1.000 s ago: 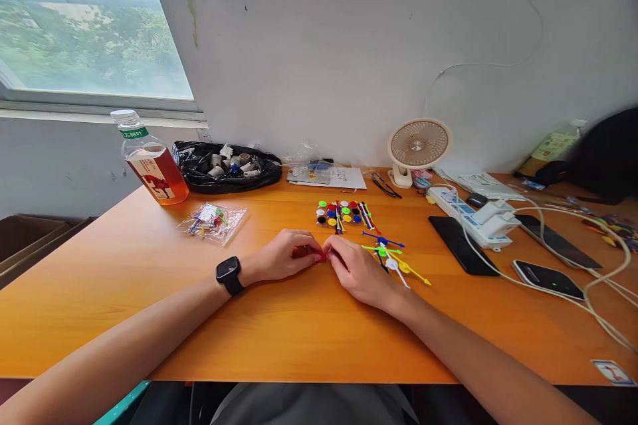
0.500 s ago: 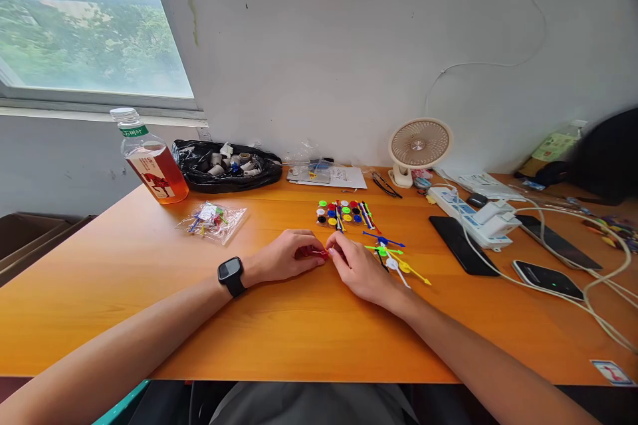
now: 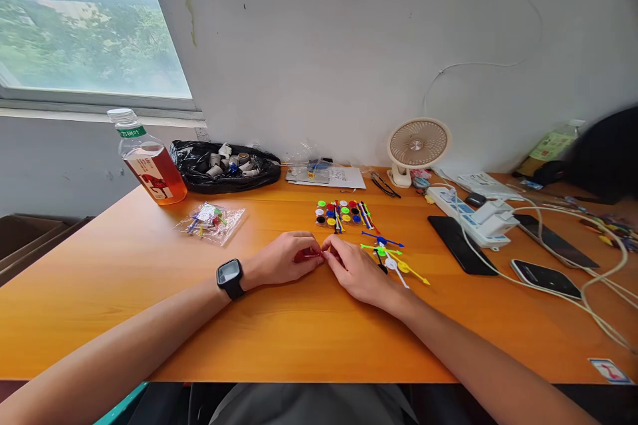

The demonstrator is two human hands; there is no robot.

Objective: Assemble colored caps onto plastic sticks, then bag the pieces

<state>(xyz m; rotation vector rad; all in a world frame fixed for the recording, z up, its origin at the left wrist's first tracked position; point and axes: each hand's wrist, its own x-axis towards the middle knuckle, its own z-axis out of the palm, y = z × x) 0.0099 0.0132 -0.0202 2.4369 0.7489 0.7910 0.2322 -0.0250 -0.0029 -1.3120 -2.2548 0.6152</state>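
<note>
My left hand [image 3: 292, 257], with a black watch on its wrist, is closed on a small red plastic piece [image 3: 308, 255], most of it hidden by the fingers. My right hand [image 3: 356, 269] meets it fingertip to fingertip, its thumb and forefinger pinched at the red piece's right end. To the right lie several plastic spinner arrows with round hubs, among them a blue one [image 3: 381, 240], a white one [image 3: 391, 264] and a yellow one [image 3: 405, 267]. Beyond my hands are rows of coloured discs [image 3: 331, 214] with loose arrow strips [image 3: 367, 216] beside them.
A clear bag of coloured parts [image 3: 212, 222] lies left, near a tea bottle [image 3: 157, 172] and a black plastic bag [image 3: 192, 169] of scraps. At the back stands a small fan [image 3: 419, 144]. Right are a power strip [image 3: 461, 212], a dark phone [image 3: 458, 246] and looping cables [image 3: 543, 305].
My fingertips have shifted slightly around the red piece, the right hand a little to the left. The whole view has drifted slightly; the things on the table stay put.
</note>
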